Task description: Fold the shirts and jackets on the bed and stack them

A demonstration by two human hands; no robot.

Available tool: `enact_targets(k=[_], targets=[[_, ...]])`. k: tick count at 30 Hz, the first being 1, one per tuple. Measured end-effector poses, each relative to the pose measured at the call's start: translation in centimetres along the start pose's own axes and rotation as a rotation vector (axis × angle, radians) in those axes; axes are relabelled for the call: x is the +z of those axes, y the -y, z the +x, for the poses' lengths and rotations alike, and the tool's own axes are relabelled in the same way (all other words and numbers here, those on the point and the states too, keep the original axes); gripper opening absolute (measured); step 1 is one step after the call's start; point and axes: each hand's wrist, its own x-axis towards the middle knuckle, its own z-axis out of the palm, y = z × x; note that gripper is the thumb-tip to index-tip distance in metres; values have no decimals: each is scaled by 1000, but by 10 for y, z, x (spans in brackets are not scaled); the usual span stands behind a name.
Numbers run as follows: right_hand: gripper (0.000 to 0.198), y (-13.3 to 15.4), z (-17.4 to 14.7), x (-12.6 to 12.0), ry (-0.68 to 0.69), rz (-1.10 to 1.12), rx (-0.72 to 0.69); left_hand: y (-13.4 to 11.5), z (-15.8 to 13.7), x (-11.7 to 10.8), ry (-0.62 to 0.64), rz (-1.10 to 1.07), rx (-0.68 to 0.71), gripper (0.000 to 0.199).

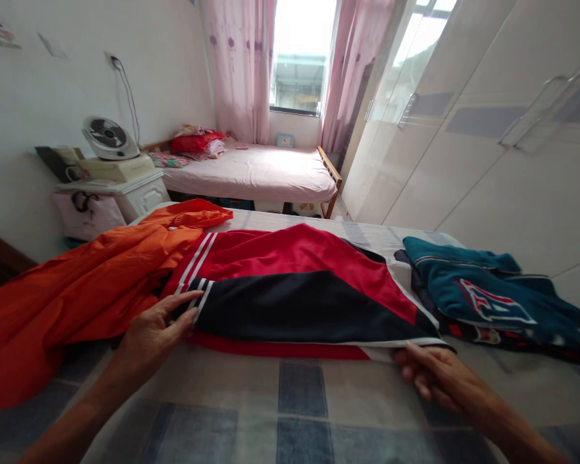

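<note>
A red, black and white track jacket (280, 258) lies on the bed, its black sleeve (290, 306) folded lengthwise over the red body. The striped cuff of that sleeve is between the thumb and index finger of my left hand (147, 335). At the other end, my right hand (435, 370) pinches the jacket's white-trimmed near edge, fingers curled. An orange garment (87, 283) spreads out to the left, touching the jacket's striped hem. On the right rests a folded teal top (468, 277) with a letter patch, lying on darker folded clothes (522, 345).
The bed under the clothes has a blue-and-white checked sheet (251, 399). Beyond it stand a second bed (270, 171) with a pink sheet, a white nightstand (145, 193) carrying a small fan (109, 136), and a white wardrobe (502, 193) along the right.
</note>
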Motion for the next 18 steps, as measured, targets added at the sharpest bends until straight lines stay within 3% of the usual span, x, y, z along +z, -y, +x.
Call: enact_targets(k=[2, 4, 7, 9, 13, 15, 18], targets=[[56, 8, -10, -5, 9, -123, -50, 0, -1, -2, -200, 298, 208, 48], [53, 24, -17, -5, -123, -242, -250, -4, 0, 1, -309, 459, 432, 44], [40, 42, -8, 9, -413, -455, -709, -10, 6, 14, -167, 503, 676, 41], [35, 42, 10, 21, -475, -631, -884, -10, 11, 22, -10, 558, 696, 42], [27, 30, 48, 26, -280, -817, -852, -10, 32, 20, 298, 581, 581, 39], [29, 37, 59, 16, -204, -812, -820, -18, 55, 12, 286, 578, 534, 39], [33, 70, 81, -8, -344, -811, -831, -34, 110, 4, 156, 609, 499, 40]])
